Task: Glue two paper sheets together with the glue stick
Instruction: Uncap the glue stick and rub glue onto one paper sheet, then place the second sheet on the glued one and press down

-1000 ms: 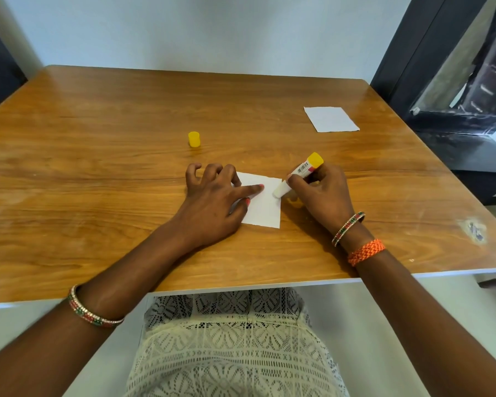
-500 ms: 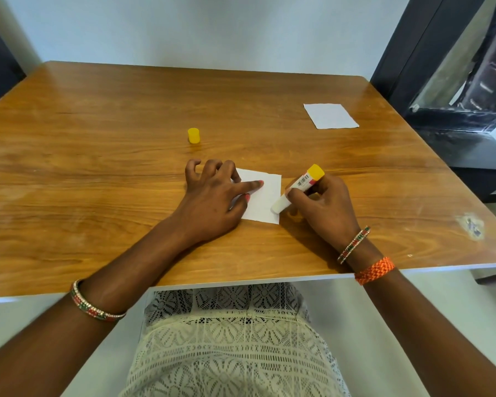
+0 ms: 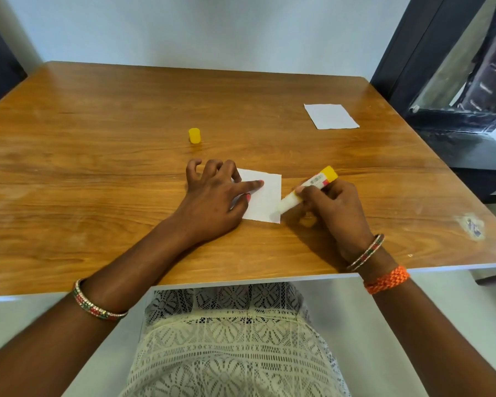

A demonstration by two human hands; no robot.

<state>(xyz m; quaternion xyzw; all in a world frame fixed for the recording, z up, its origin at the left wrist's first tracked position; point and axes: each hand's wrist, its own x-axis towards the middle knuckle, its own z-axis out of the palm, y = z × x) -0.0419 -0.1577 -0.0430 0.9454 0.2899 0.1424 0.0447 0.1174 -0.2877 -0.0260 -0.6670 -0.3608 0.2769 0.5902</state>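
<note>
Nearest you, your two forearms cross the near edge of the glossy brown wood-grain counter (image 3: 98, 167), a beaded bangle on each wrist and a woven orange band on the right one.

Just past that edge, around the middle of the counter's width, your left hand (image 3: 212, 202) lies palm down on the small white square paper sheet (image 3: 265, 196). Its index finger is stretched straight across the sheet and presses it flat, the thumb rests on the sheet's near left part, and the other fingers are curled onto the wood beside the sheet's far left corner.

Your right hand (image 3: 330, 207) sits just to the right of that sheet, fingers and thumb wrapped round the white glue stick with a yellow end (image 3: 307, 189). The stick is tilted, its yellow end up and away from you, its uncapped white tip down at the sheet's right edge, near the near right corner. Whether the tip touches the paper cannot be told.

Farther in, left of centre, the small yellow plastic cap (image 3: 194, 135) stands upright and alone on the wood.

Farthest, towards the far right corner, the second white paper sheet (image 3: 330, 116) lies flat, well apart from both hands.
</note>
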